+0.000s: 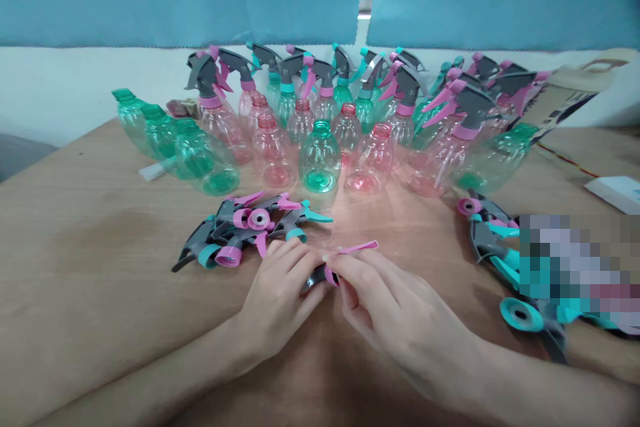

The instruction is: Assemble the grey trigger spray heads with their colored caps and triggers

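Note:
Between my two hands is a grey spray trigger head with a pink collar and a pink trigger lever. My left hand is closed around its grey body. On the other side, my right hand pinches it by the pink parts, and the fingers cover much of it. A pile of loose spray heads in grey, pink and turquoise lies just beyond my left hand. More loose spray heads, mostly turquoise and grey, lie to the right of my right hand.
Uncapped green bottles and pink bottles stand in front. Behind them are several bottles with spray heads. At the right, a beige tumbler leans near a white box. Part of the right side is pixelated. Everything rests on a wooden table.

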A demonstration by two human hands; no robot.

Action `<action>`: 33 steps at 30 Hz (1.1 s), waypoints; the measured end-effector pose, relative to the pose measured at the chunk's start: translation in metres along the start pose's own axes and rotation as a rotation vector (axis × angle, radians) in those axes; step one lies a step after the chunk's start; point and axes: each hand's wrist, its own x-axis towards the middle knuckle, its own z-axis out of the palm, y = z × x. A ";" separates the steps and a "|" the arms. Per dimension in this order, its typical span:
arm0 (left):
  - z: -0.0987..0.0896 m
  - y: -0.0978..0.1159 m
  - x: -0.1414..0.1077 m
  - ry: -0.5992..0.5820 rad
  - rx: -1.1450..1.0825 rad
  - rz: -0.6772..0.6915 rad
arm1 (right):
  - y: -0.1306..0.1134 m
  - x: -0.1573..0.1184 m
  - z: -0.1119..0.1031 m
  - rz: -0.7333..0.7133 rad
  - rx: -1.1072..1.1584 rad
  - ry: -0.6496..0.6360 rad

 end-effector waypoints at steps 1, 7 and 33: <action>0.000 0.000 0.000 -0.003 -0.007 -0.004 | -0.001 -0.001 0.000 -0.005 -0.011 0.033; -0.005 0.004 0.003 -0.032 -0.058 -0.024 | -0.001 0.002 -0.006 -0.002 0.082 0.049; 0.000 0.006 0.000 -0.066 -0.241 -0.231 | 0.032 0.022 -0.025 0.199 0.407 -0.204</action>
